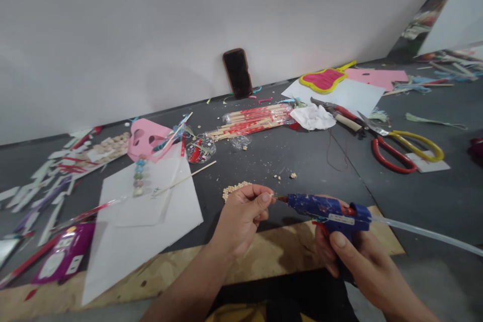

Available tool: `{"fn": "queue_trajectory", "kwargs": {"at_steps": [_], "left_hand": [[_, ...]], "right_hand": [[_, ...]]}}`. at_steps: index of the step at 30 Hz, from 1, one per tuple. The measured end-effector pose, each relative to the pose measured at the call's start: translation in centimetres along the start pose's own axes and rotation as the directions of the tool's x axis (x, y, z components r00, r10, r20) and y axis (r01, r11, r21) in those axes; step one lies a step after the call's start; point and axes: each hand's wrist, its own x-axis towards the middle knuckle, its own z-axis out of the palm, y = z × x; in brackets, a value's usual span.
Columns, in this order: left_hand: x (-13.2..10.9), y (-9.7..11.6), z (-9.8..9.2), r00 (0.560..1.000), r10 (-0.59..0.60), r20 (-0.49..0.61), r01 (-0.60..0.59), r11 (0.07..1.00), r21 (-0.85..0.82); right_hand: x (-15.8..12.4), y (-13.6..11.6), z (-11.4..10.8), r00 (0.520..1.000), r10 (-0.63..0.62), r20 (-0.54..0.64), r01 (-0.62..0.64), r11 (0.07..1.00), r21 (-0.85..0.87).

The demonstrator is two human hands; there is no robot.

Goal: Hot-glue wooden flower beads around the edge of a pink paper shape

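Observation:
My right hand (350,254) is wrapped round the grip of a blue hot glue gun (315,206), with a long clear glue stick (422,230) sticking out of its back. The gun's nozzle points left and meets the fingertips of my left hand (243,214). There, thumb and forefinger are pinched together at the nozzle tip. What they hold is too small to make out. Just behind my left hand lies a cluster of small pale pieces (232,189), partly hidden by the fingers. A few similar tiny pieces (293,175) lie on the dark table beyond.
Large scissors (392,153) and pliers (341,113) lie at the right. Bagged wooden sticks (256,119) and crumpled white tissue (313,116) are further back. A phone (237,73) leans on the wall. White paper (109,241) and a purple packet (66,252) lie at left.

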Motion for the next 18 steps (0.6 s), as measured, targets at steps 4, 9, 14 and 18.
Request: {"fn": "queue_trajectory", "kwargs": {"at_steps": [4,9,14,18], "left_hand": [[0.1,-0.1,0.0,1.000,0.004,-0.001,-0.004,1.000,0.004],[0.1,-0.2,-0.1,1.000,0.028,0.003,-0.028,0.999,0.021],[0.1,0.0,-0.8,0.996,0.075,-0.045,-0.070,0.993,0.100],[0.0,0.1,-1.1,0.989,0.134,-0.060,-0.124,0.980,0.154]], "right_hand": [[0.0,0.3,0.0,1.000,0.001,-0.006,-0.001,1.000,0.026],[0.0,0.2,-0.5,0.999,0.020,-0.029,-0.019,1.000,0.023],[2.1,-1.2,-4.3,0.990,-0.016,-0.143,-0.011,0.982,-0.187],[6.8,-2.8,-9.3,0.962,-0.256,-0.091,0.108,0.670,-0.734]]}}
